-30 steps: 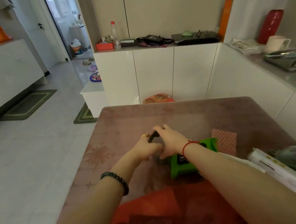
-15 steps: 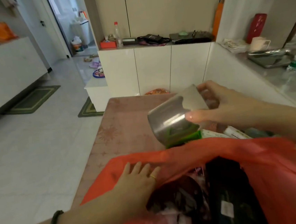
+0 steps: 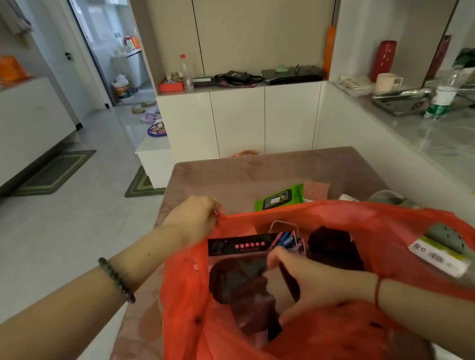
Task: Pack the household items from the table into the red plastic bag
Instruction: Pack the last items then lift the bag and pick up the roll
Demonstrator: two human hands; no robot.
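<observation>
The red plastic bag (image 3: 347, 340) is sitting open on the near end of the desk (image 3: 230, 174), filling the lower centre and lower right of the frame. The left hand (image 3: 196, 218) is pinching the bag's rim at centre left and lifting it, so the mouth is gaping wide. The right hand (image 3: 307, 280) is reaching down inside the bag, its fingers (image 3: 275, 256) curled around something dark and glossy; what exactly it is gripping is hard to tell, since it is largely hidden by the hand. Other contents are lying around it: a dark printed package (image 3: 242, 246) with a row of pink marks just above the hand, and a dark bundle (image 3: 332, 246) to the right of that.

Beyond the bag, in the middle of the frame, a green wipes pack (image 3: 278, 199) is lying flat on the desk with a pink patterned cloth (image 3: 315, 189) just beside it on the right. A labelled packet (image 3: 441, 256) is showing at the right, though I cannot tell whether it is inside the bag or behind the thin film.

The step in hand seems to be settling one item into the bag. Doing it well likely means pushing it low beside the flat package rather than on top, keeping the rim held high so the thin plastic is not folding over the opening, and easing the hand out without dragging contents upward
</observation>
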